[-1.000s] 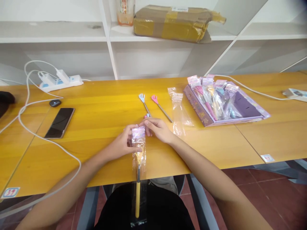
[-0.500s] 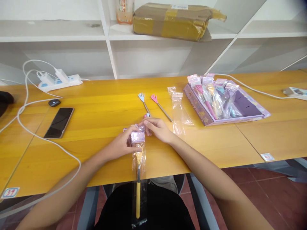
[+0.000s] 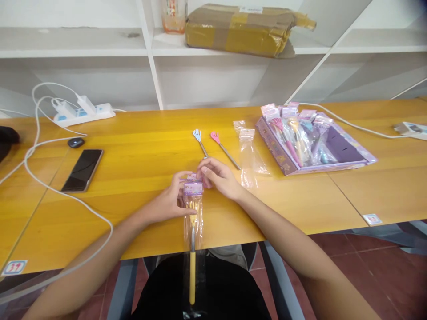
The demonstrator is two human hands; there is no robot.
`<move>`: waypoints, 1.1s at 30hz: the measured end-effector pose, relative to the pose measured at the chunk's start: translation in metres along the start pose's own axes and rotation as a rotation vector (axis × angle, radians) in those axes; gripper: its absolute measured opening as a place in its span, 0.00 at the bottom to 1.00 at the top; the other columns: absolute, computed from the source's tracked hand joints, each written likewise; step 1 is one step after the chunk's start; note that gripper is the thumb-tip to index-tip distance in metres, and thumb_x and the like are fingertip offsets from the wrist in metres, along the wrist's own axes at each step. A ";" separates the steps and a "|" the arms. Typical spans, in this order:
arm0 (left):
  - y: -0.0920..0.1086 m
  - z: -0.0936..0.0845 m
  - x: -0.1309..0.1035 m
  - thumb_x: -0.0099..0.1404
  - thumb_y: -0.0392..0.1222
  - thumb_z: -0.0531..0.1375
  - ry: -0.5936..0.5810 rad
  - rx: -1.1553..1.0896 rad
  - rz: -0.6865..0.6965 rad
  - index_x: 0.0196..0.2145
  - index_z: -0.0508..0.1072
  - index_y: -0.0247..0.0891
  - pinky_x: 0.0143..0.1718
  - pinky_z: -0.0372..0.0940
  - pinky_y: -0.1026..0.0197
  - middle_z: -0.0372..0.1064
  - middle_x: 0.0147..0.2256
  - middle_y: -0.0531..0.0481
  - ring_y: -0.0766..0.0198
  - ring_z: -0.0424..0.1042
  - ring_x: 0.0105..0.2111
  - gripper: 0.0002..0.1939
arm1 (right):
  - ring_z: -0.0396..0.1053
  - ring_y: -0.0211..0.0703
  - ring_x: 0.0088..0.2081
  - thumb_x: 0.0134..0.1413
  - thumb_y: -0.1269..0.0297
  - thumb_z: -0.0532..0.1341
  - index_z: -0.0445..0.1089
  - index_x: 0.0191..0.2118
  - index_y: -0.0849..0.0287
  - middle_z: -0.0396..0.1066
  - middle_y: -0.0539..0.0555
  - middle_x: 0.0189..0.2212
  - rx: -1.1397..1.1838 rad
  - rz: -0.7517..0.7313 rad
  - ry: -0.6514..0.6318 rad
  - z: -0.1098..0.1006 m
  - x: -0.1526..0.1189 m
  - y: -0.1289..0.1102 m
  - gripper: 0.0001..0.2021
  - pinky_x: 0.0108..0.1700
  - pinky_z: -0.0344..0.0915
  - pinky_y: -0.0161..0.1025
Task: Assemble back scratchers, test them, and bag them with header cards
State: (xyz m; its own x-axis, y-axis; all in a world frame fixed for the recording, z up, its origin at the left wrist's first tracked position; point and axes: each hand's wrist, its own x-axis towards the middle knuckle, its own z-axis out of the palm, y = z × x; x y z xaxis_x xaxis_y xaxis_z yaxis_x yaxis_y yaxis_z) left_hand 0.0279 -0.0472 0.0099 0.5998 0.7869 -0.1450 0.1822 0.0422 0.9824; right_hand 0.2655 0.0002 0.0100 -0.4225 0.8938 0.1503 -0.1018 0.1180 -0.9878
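A yellow back scratcher [image 3: 192,271] in a clear plastic bag hangs over the table's front edge, its hand-shaped head up. My left hand [image 3: 175,198] is closed on the upper part of this bag, thumb across the scratcher's head. At the bag's top is a purple printed header [image 3: 193,188]. My right hand [image 3: 218,177] pinches at the header's upper right corner; what its fingertips hold is partly hidden. Beyond the hands lie a blue back scratcher [image 3: 199,141], its lower end behind my right hand, and a pink back scratcher [image 3: 225,150].
Empty clear bags [image 3: 247,153] lie right of the pink scratcher. A purple box [image 3: 347,142] of bagged scratchers stands farther right. At left are a phone [image 3: 83,170], a power strip [image 3: 85,114] and white cables. A taped carton [image 3: 240,29] rests on the shelf.
My right hand's fingers have curled in closer to the header. The header now sits slightly lower and shows more plainly. My left fingers have lifted a little.
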 end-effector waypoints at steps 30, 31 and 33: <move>0.003 -0.006 0.008 0.55 0.42 0.77 0.329 -0.095 0.117 0.43 0.77 0.38 0.44 0.76 0.57 0.80 0.42 0.46 0.60 0.80 0.40 0.20 | 0.66 0.32 0.25 0.69 0.49 0.63 0.68 0.57 0.56 0.69 0.48 0.36 -0.072 0.039 -0.099 0.000 0.000 0.005 0.20 0.25 0.62 0.32; 0.003 -0.009 0.009 0.55 0.42 0.78 0.384 -0.115 0.154 0.43 0.77 0.38 0.44 0.76 0.58 0.80 0.42 0.46 0.60 0.80 0.40 0.20 | 0.66 0.31 0.25 0.69 0.48 0.64 0.68 0.57 0.56 0.70 0.49 0.38 -0.061 0.041 -0.123 -0.002 0.000 0.002 0.20 0.26 0.63 0.33; 0.003 -0.016 0.012 0.55 0.42 0.77 0.521 -0.144 0.231 0.43 0.76 0.38 0.42 0.76 0.59 0.79 0.41 0.47 0.61 0.79 0.39 0.21 | 0.67 0.33 0.28 0.66 0.47 0.67 0.69 0.56 0.57 0.71 0.50 0.41 -0.041 0.081 -0.281 -0.004 -0.002 -0.005 0.22 0.30 0.66 0.33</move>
State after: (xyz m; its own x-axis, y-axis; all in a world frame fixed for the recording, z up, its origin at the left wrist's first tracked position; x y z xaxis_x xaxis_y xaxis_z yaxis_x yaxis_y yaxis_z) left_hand 0.0232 -0.0280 0.0134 0.1427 0.9830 0.1158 -0.0368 -0.1117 0.9931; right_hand 0.2704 -0.0006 0.0143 -0.6613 0.7468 0.0707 -0.0236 0.0735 -0.9970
